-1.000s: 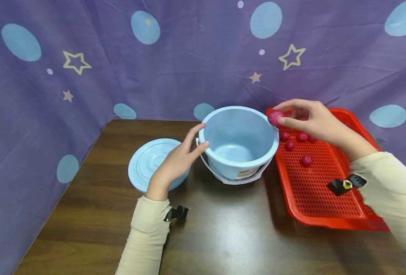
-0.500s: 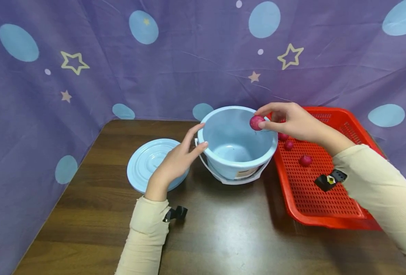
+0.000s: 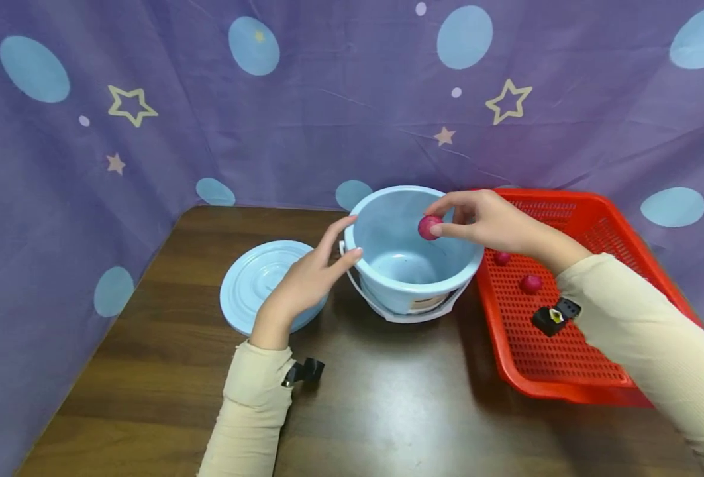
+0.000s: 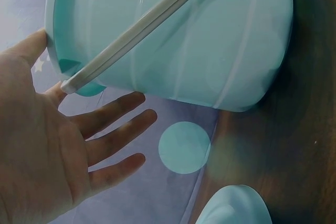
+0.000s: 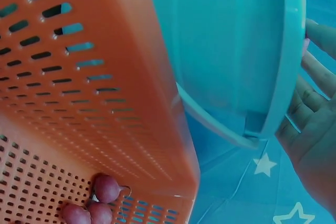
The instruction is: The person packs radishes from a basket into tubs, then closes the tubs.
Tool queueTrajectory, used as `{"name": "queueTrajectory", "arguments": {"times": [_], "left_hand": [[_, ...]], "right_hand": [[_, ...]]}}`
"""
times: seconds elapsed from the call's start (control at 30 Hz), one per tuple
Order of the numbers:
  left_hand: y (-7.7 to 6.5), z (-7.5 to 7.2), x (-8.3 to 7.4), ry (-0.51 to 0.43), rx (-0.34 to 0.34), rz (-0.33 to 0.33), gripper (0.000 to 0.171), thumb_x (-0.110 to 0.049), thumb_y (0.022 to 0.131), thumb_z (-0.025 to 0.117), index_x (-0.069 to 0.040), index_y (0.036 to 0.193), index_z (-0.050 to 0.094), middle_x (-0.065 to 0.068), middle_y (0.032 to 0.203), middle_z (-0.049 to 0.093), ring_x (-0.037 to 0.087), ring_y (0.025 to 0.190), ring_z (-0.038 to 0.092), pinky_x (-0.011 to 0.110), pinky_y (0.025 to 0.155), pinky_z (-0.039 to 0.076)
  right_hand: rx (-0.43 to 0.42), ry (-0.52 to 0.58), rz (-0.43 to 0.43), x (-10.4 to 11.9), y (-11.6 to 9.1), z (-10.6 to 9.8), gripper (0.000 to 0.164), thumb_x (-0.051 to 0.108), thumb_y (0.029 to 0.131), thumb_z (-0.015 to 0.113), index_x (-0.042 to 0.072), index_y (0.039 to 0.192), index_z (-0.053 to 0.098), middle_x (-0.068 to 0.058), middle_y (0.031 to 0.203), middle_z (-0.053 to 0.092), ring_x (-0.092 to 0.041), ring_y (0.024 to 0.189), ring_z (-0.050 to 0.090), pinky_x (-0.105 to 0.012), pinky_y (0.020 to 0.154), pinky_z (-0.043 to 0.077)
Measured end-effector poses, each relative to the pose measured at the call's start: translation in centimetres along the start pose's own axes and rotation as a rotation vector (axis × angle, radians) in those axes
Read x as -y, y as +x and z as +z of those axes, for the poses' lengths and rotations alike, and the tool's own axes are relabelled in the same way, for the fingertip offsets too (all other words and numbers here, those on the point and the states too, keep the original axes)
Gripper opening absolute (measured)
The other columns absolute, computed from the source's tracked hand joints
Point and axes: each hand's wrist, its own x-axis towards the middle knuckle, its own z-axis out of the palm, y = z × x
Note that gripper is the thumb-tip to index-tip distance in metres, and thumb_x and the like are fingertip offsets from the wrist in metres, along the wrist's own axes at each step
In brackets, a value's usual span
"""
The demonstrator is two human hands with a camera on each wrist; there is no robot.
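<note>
Pale pink-red radish [image 3: 428, 227] at the mouth of the light blue bucket [image 3: 395, 301], clamped between thumb and fingers of the right hand's grip [image 3: 489, 222]! That arm slants in from the right across the red basket [image 3: 566, 344], where more radishes [image 3: 530, 284] lie. Over on the left, the left hand [image 3: 306, 278] touches the bucket's rim, fingers spread, grip apart. And what's changed: a second ago the radish was at the rim's basket side; now it's further inward, while the left hand hasn't budged.
</note>
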Motion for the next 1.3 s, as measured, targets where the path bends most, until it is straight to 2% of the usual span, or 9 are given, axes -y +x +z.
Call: {"name": "queueTrajectory", "arguments": {"times": [0.13,0.27,0.57,0.8,1.07,1.3], "left_hand": [[0.1,0.1,0.0,-0.004,-0.002,-0.005,0.059,-0.076,0.092,0.04,-0.067,0.144,0.013,0.007,0.153,0.039,0.035,0.109,0.059,0.054,0.088,0.045],[0.1,0.2,0.1,-0.017,-0.005,-0.006,0.059,-0.076,0.091,0.04,-0.067,0.143,0.013,0.006,0.154,0.038,0.035,0.118,0.055,0.057,0.093,0.043],[0.3,0.5,-0.3,-0.028,-0.009,0.009,0.06,-0.077,0.091,0.041,-0.067,0.144,0.014,0.005,0.153,0.04,0.033,0.115,0.057,0.056,0.091,0.044],[0.0,0.2,-0.1,-0.008,-0.018,-0.002,0.06,-0.077,0.091,0.04,-0.066,0.144,0.014,0.005,0.152,0.041,0.033,0.113,0.058,0.055,0.09,0.045],[0.1,0.3,0.0,-0.003,-0.019,0.004,0.06,-0.077,0.091,0.04,-0.066,0.144,0.015,0.006,0.152,0.042,0.033,0.112,0.058,0.055,0.089,0.045],[0.0,0.2,0.0,-0.001,-0.02,0.008,0.06,-0.077,0.091,0.039,-0.066,0.145,0.014,0.007,0.153,0.041,0.034,0.11,0.059,0.055,0.087,0.046]], "right_hand": [[0.015,0.011,-0.014,-0.1,0.3,0.4,0.027,0.024,0.091,0.074,0.02,0.117,0.073,0.001,0.091,0.068,-0.019,0.072,0.056,-0.03,0.065,0.043],[0.028,0.004,-0.034,-0.2,0.6,0.7,0.028,0.023,0.091,0.074,0.019,0.118,0.072,0.001,0.092,0.068,-0.019,0.073,0.057,-0.032,0.066,0.043],[0.002,-0.028,-0.048,-0.4,0.9,1.0,0.025,0.021,0.09,0.074,0.019,0.116,0.073,0.001,0.079,0.065,-0.018,0.071,0.056,-0.031,0.064,0.042],[-0.037,-0.004,-0.096,-0.4,1.1,1.1,0.02,0.017,0.095,0.07,0.016,0.114,0.074,0.002,0.097,0.072,-0.017,0.076,0.058,-0.03,0.071,0.043],[-0.088,0.038,-0.067,-0.3,0.0,-0.1,0.019,0.021,0.097,0.067,0.017,0.114,0.074,0.0,0.098,0.072,-0.017,0.076,0.058,-0.026,0.069,0.044],[-0.143,0.097,-0.063,-0.6,-1.5,-1.7,0.023,0.014,0.096,0.068,0.011,0.118,0.072,-0.008,0.102,0.072,-0.014,0.079,0.06,-0.02,0.068,0.045]]}}
